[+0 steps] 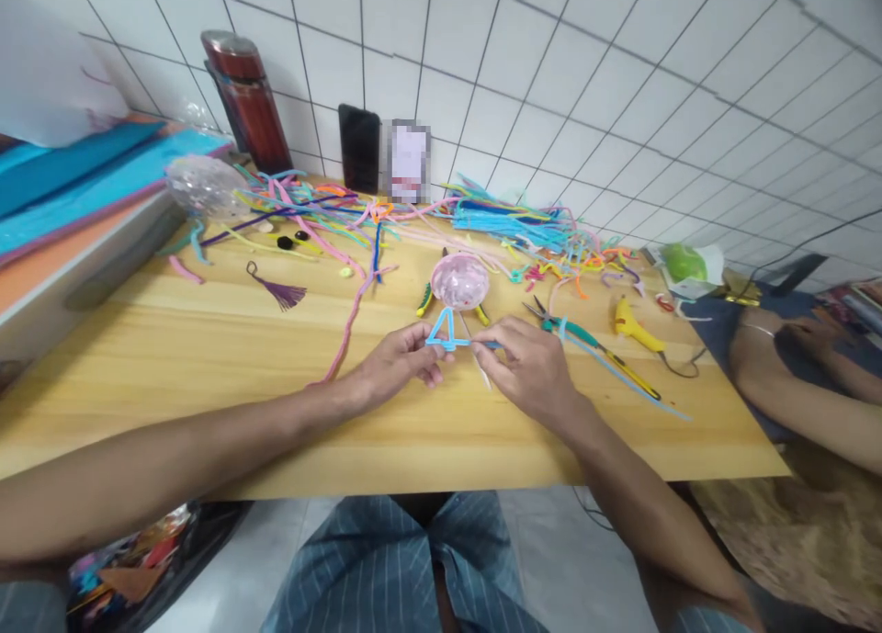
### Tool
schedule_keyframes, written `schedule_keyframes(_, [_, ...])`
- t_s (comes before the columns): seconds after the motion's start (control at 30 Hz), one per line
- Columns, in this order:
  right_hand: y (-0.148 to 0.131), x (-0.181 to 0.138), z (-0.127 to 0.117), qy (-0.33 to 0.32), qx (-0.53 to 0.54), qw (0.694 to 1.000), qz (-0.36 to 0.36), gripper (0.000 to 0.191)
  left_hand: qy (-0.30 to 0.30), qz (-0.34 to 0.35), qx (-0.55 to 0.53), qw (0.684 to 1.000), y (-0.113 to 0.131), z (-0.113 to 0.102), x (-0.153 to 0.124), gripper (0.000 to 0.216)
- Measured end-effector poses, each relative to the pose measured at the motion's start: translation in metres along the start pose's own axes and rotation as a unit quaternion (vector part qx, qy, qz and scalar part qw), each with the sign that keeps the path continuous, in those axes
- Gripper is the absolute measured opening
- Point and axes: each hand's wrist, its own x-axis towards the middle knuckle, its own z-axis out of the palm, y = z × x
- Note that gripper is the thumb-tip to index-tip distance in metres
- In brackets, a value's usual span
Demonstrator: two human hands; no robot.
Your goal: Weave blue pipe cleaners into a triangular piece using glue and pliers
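Observation:
A light-blue pipe cleaner, bent into a small triangular shape, is held between both hands above the table. My left hand pinches its left corner. With thumb and fingers together, my right hand grips its right end, and a blue length runs into those fingers. Just beyond the hands sits a clear pinkish ball of plastic. Yellow-and-black plier handles stick out beside it. A thin white stick lies under the hands.
Heaps of coloured pipe cleaners line the tiled wall, with a red thermos and two phones behind. Right of my hands lie green-handled pliers, a yellow cutter and a yellow glue gun. Another person's arm rests at far right.

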Motion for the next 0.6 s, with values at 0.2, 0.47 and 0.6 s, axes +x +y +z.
schedule_keyframes(0.2, [0.006, -0.002, 0.019, 0.008, 0.024, 1.0, -0.004, 0.012, 0.002, 0.011, 0.008, 1.0, -0.011, -0.005, 0.001, 0.044])
schedule_keyframes(0.47, [0.009, -0.007, 0.033, 0.005, 0.042, 0.999, 0.013, 0.012, -0.017, -0.005, 0.001, 1.0, -0.008, -0.004, -0.004, 0.031])
schedule_keyframes(0.6, [0.009, -0.01, 0.034, 0.003, 0.054, 0.998, 0.023, 0.014, -0.022, -0.005, -0.012, 1.0, -0.007, -0.003, -0.005, 0.024])
